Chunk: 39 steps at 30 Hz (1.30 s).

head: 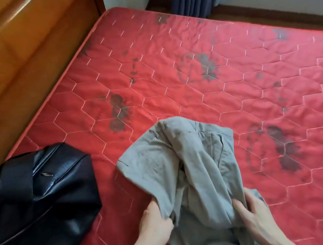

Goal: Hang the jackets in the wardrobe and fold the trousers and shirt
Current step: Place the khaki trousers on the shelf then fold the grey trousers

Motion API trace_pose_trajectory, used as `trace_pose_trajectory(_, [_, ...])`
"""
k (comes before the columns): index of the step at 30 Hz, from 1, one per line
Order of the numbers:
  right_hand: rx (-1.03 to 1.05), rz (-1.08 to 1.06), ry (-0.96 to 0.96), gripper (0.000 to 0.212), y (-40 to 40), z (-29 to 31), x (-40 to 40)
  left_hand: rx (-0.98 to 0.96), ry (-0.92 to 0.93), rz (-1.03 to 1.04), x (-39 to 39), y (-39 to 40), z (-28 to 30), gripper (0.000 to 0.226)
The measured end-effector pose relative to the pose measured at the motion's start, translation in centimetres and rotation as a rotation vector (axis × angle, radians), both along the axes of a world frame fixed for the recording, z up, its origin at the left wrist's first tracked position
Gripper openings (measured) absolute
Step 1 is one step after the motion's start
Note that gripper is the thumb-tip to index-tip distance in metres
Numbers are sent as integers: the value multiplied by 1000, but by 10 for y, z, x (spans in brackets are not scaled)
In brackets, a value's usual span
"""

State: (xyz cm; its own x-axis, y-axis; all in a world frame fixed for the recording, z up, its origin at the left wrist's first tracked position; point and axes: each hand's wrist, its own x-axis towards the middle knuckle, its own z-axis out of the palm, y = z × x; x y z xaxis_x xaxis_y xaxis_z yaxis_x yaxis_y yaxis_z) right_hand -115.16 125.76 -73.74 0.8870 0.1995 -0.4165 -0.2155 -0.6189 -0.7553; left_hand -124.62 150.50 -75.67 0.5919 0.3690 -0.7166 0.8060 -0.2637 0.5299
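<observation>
My left hand (pixel 154 224) and right hand (pixel 253 212) each grip a bunched fold of the grey trousers (pixel 184 161), near centre on the red mattress (pixel 188 57). Black leather jacket (pixel 34 201) lies left, apart.

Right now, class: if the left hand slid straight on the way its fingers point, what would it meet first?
The left hand already grips the grey trousers, so more of that bunched cloth comes first; beyond lies the red mattress, though depth is uncertain.

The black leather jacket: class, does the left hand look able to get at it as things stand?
Probably yes. The black leather jacket lies on the mattress beside the left hand, with bare mattress between, but that hand would first have to release the grey trousers it grips.
</observation>
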Motion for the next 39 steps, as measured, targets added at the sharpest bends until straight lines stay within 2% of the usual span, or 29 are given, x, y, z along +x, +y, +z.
trace_pose_trajectory(2, [-5,35,54,37,-19,7,-24,-75,4,-45,-22,-4,1,47])
trace_pose_trajectory(4, [-38,54,123,32,-34,5,-32,-165,1,9,-35,2,1,42])
trace_pose_trajectory(5, [-60,39,116,24,-38,5,-28,-189,5,53,-37,7,2,50])
trace_pose_trajectory(7, [-110,-64,68,10,-36,1,-9,-204,-5,237,-30,20,0,98])
trace_pose_trajectory(8, [-123,-131,45,19,-31,-1,5,-196,-24,335,-22,27,0,117])
trace_pose_trajectory(9, [-137,-180,37,33,-25,-5,21,-189,-28,411,-12,35,0,120])
trace_pose_trajectory(12, [-160,-256,105,66,-1,-17,71,-164,-70,588,24,59,-1,98])
trace_pose_trajectory(14, [-103,-304,138,71,18,-23,97,-175,-109,663,44,72,-3,70])
trace_pose_trajectory(16, [-23,-364,139,67,31,-27,118,-141,-121,668,59,81,-6,48])
trace_pose_trajectory(18, [16,-387,139,61,40,-33,136,-121,-142,655,71,89,-12,44])
trace_pose_trajectory(21, [2,-402,167,58,43,-46,148,-160,-155,690,81,100,-9,69])
trace_pose_trajectory(22, [10,-418,161,48,43,-49,147,-165,-151,710,84,104,-9,74])
trace_pose_trajectory(23, [20,-416,134,35,42,-50,147,-167,-154,720,86,107,-6,69])
trace_pose_trajectory(24, [18,-406,88,25,40,-49,145,-174,-168,715,89,109,-3,56])
trace_pose_trajectory(26, [21,-388,-1,17,33,-41,140,-205,-218,676,91,113,2,22])
trace_pose_trajectory(27, [29,-384,-28,16,27,-33,137,-221,-245,648,92,114,5,15])
trace_pose_trajectory(30, [-10,-350,-103,15,4,3,127,-229,-296,559,93,110,34,11])
trace_pose_trajectory(33, [19,-302,-168,9,-15,64,115,-228,-317,496,89,98,81,13])
trace_pose_trajectory(37, [113,-299,-240,13,-37,169,87,-134,-396,418,77,63,170,24])
trace_pose_trajectory(39, [154,-315,-291,12,-51,225,64,-27,-429,393,68,39,231,14])
